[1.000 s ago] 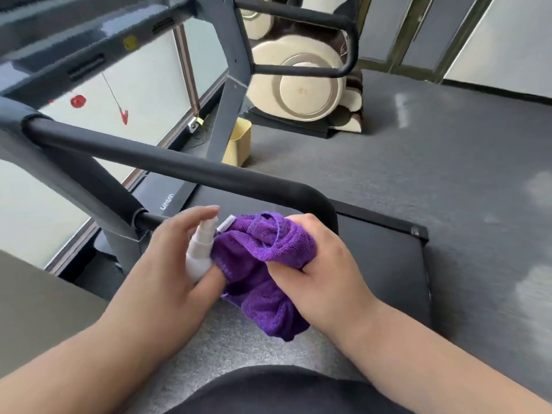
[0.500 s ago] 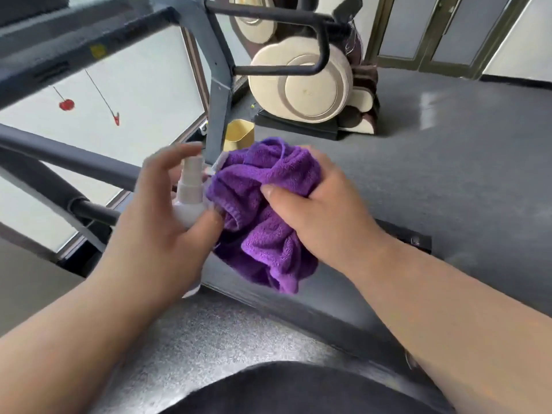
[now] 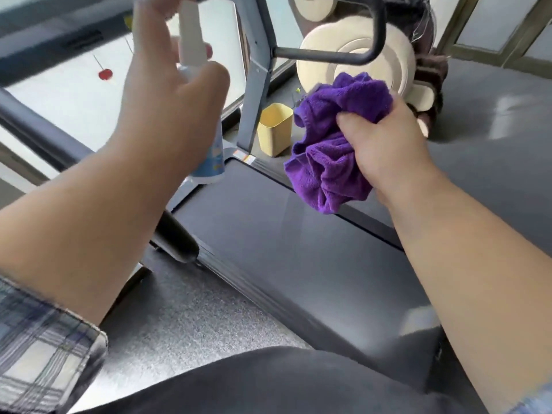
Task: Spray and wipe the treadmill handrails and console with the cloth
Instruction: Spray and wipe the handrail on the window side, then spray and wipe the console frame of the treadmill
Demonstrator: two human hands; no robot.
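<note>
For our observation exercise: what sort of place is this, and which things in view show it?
Probably a gym or fitness room: a treadmill belt with a black handrail, a cream machine of some kind behind it, and grey speckled flooring.

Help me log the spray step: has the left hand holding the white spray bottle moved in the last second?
Yes. The left hand gripping the white spray bottle has risen from below the yellow plastic bin to above it.
</note>
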